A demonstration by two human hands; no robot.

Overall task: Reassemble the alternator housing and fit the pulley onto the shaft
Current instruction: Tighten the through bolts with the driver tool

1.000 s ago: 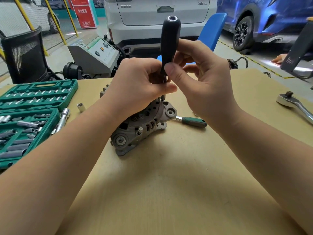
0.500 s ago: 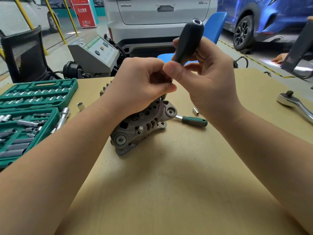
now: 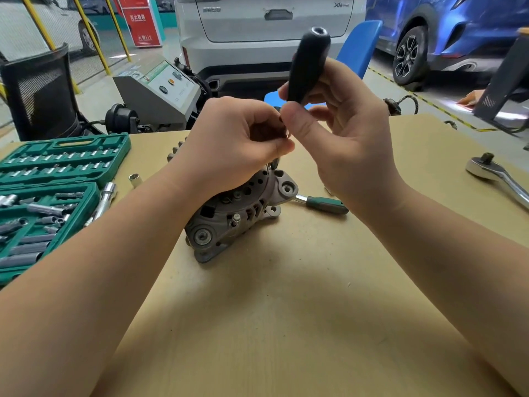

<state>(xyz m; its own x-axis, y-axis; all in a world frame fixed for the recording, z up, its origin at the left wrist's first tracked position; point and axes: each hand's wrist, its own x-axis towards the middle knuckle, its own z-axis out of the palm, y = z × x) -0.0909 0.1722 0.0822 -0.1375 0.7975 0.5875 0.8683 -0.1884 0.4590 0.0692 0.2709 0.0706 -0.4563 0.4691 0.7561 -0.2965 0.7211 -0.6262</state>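
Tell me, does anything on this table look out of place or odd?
Mostly tidy. One loose socket stands on the table beside the green socket case, and a tubular wrench lies against the case edge, both outside their slots. No damage shows on the alternator.

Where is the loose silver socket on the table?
In the head view, the loose silver socket stands on the table left of centre, between the green socket case and the alternator.

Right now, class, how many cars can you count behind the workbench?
3: a white car straight behind the bench, a blue car at the right, and another white car at the far left. More could be hidden outside the frame.
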